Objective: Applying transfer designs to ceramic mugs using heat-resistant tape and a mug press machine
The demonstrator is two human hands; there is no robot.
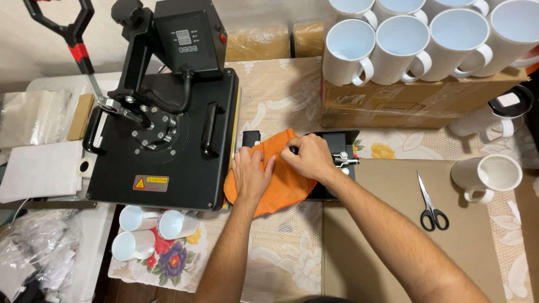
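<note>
Here, hands (281, 165) pressing orange cloth (281, 185), lying left-right

Heat press (168, 112) hard against the left, mug-topped carton (415, 101) behind, open brown mat (382, 224) right, scissors (432, 203) aside.

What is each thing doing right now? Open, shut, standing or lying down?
Big black heat press: shut.
Orange cloth: draped over the small black press, under both hands.
Left hand: flat on cloth.
Right hand: gripping on cloth.
Black-handled scissors: closed, lying flat.
White mugs on cardboard box: empty.
</note>
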